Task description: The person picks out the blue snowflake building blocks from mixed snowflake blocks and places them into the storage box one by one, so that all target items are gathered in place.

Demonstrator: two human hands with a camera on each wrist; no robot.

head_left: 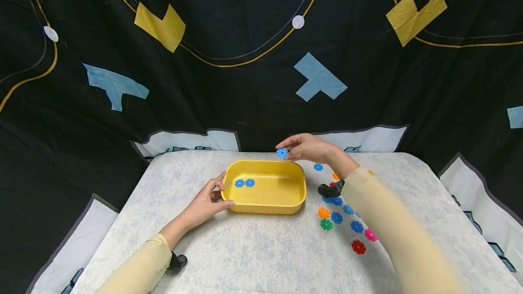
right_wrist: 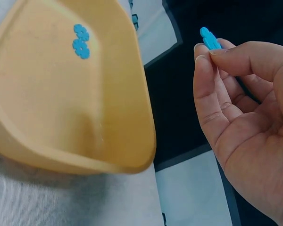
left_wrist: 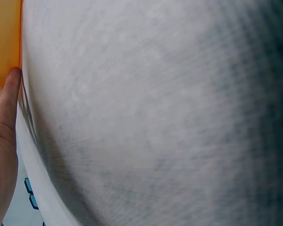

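Note:
A yellow plastic tray (head_left: pixel 265 209) sits on the table, with two blue interlocking discs (head_left: pixel 244 183) side by side on its floor toward the left. My left hand (head_left: pixel 207 199) holds the tray's left end, thumb at the near corner and fingers along the side rim. In the left wrist view, one digit (left_wrist: pixel 10 96) lies against the tray's wall (left_wrist: pixel 4 42). Above the tray's far right corner, my right hand (head_left: pixel 309 148) pinches a notched blue disc (head_left: pixel 282 153) between thumb and fingertips. The right wrist view shows this disc (right_wrist: pixel 209 38) nearly edge-on.
Loose interlocking discs in blue, orange, green, pink and red lie right of the tray, among them a red disc (head_left: pixel 358 247) and a green one (head_left: pixel 326 224). My right forearm (head_left: pixel 392 221) covers part of them. A black curtain (head_left: pixel 245 103) hangs behind the pale table (head_left: pixel 245 253).

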